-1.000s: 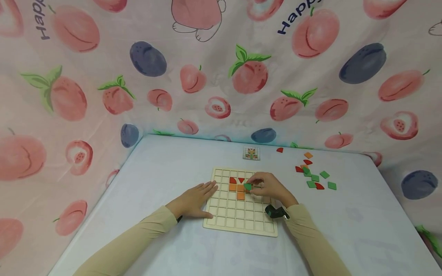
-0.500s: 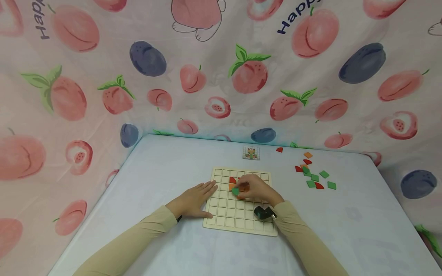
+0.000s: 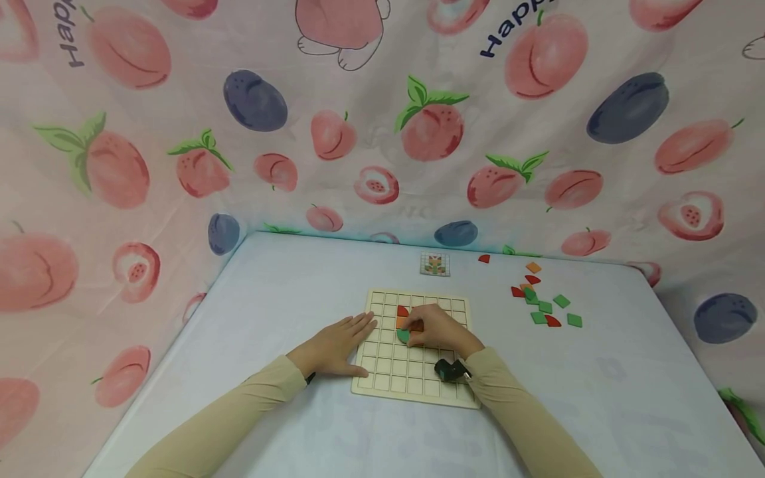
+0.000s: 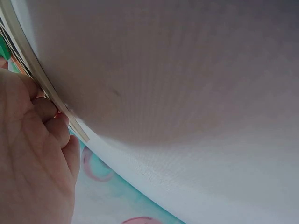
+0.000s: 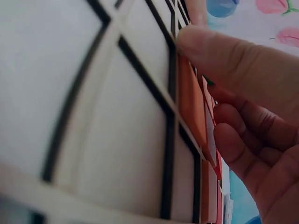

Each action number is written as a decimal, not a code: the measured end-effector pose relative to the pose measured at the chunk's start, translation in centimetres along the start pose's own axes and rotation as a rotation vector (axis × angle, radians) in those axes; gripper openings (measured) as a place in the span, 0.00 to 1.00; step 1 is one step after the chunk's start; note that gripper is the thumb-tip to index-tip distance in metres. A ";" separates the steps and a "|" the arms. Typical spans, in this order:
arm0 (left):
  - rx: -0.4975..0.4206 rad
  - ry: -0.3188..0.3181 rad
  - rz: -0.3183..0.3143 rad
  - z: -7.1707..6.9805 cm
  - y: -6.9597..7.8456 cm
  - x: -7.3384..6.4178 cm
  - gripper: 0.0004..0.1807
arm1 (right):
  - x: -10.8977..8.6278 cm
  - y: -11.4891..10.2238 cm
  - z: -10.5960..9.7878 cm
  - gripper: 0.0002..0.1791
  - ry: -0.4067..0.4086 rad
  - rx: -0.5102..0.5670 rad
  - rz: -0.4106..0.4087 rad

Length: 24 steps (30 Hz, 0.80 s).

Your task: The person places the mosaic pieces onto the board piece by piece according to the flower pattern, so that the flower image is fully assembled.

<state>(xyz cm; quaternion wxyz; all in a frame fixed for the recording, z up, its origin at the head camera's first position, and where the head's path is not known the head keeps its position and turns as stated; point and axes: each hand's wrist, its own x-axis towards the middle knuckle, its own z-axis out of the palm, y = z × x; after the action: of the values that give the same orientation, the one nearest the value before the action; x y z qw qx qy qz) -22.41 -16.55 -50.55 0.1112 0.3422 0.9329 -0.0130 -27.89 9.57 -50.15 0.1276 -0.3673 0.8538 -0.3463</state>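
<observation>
A pale wooden grid board lies on the white table. My right hand is over its middle, pinching a small green tile with a rounded edge close over a square. Beside the fingers, a red quarter-round tile and an orange square tile sit in the grid; the hand hides others. In the right wrist view, the thumb presses near an orange tile. My left hand lies flat, fingers straight, fingertips on the board's left edge.
Several loose tiles lie at the right: green ones, red ones and an orange one. A single red tile lies near the back edge. A small pattern card lies behind the board. Fruit-printed cloth rises behind the table.
My right hand has moved left and slightly nearer across the board with the green tile, which is now just below the orange tile. The left hand has stayed in place.
</observation>
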 end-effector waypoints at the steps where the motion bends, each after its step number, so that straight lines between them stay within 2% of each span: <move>1: 0.000 -0.002 -0.002 0.0 0.0 0.0 0.56 | 0.0 0.0 0.0 0.12 -0.001 -0.008 -0.001; 20: 0.001 -0.011 -0.007 -0.3 0.1 -0.1 0.56 | 0.2 0.2 0.3 0.10 0.003 -0.030 -0.006; 24: -0.003 -0.021 -0.011 -0.3 0.2 -0.1 0.56 | 0.0 0.3 0.2 0.10 0.010 0.001 0.029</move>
<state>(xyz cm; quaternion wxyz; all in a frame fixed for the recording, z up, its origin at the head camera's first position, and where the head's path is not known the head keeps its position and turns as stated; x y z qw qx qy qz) -22.29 -16.47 -50.22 0.1213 0.3367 0.9336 -0.0157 -27.94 9.66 -50.47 0.1284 -0.3531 0.8595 -0.3466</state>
